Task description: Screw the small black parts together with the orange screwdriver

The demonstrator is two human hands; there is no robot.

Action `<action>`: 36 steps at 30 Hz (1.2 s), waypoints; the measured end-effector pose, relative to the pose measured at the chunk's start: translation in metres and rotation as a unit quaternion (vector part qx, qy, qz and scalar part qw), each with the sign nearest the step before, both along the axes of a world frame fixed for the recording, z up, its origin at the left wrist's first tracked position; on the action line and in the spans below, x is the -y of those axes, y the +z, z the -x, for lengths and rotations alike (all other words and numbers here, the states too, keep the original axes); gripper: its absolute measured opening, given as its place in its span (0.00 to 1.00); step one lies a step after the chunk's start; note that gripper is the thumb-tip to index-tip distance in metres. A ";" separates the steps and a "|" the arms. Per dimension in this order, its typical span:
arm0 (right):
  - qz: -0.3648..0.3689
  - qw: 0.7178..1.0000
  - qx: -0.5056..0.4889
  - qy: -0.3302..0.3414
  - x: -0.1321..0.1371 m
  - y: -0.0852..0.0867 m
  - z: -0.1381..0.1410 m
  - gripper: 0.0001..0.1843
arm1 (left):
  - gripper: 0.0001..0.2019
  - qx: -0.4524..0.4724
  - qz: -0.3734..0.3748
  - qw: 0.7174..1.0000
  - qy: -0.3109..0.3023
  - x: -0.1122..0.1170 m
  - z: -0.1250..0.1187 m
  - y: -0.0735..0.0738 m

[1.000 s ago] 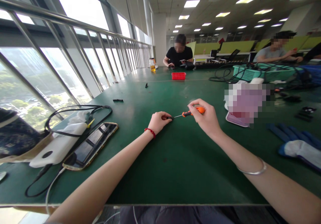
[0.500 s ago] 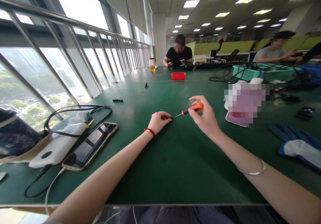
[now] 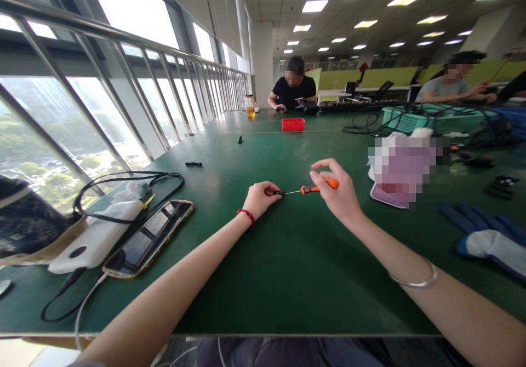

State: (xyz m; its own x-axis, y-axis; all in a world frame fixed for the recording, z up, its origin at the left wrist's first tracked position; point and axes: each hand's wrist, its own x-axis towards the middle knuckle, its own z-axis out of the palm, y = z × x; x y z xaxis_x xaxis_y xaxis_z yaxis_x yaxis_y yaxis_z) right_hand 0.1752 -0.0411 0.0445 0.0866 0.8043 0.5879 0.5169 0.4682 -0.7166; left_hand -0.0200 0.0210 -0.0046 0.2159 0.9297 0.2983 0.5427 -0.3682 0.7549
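Where the two hands are meeting: middle of the frame, low over the green table [image 3: 287,268].
Left hand [image 3: 259,198]: curling into a loose fist just left of centre, thumb and fingers pinching tight on a small black part [image 3: 279,193]; the heel of the hand is resting on the table top.
Small black part: sitting at the left fingertips, mostly hidden by them, too small to make out its shape.
Right hand [image 3: 337,191]: gripping the screwdriver [image 3: 314,188] by its orange handle between thumb and fingers, with the forefinger lifting clear above the handle.
Screwdriver: lying nearly level, its thin metal shaft pointing left and its tip touching the small black part.
Wrists: a red cord [image 3: 246,214] is circling the left one, a silver bangle [image 3: 415,279] the right forearm.
Left side of the frame: a phone [image 3: 150,238] is lying face up beside a white power bank [image 3: 96,238], with a black cable [image 3: 123,178] looping behind them.
Right edge: blue gloves [image 3: 480,227] are lying on the table.
Far end, upper centre: a red tray [image 3: 292,124] and a jar [image 3: 249,105] are standing near a person in black [image 3: 293,90], who is sitting at the table.
Upper right: a person in grey [image 3: 452,85] is sitting behind a teal basket [image 3: 411,118].
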 end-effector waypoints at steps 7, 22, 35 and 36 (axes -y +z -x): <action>-0.027 0.999 0.000 0.021 0.002 0.001 0.001 0.14 | 0.06 0.003 -0.001 1.000 0.002 0.002 -0.001 0.002; 0.000 1.000 0.005 0.011 0.004 0.002 0.002 0.15 | 0.06 0.004 0.001 1.000 -0.004 0.002 0.000 0.002; 0.008 1.000 0.010 0.020 0.004 0.004 0.003 0.13 | 0.06 0.000 -0.001 1.000 0.003 0.004 -0.001 0.003; 0.013 1.000 0.011 0.025 0.004 0.004 0.003 0.13 | 0.06 -0.002 -0.001 1.000 0.004 0.004 -0.001 0.003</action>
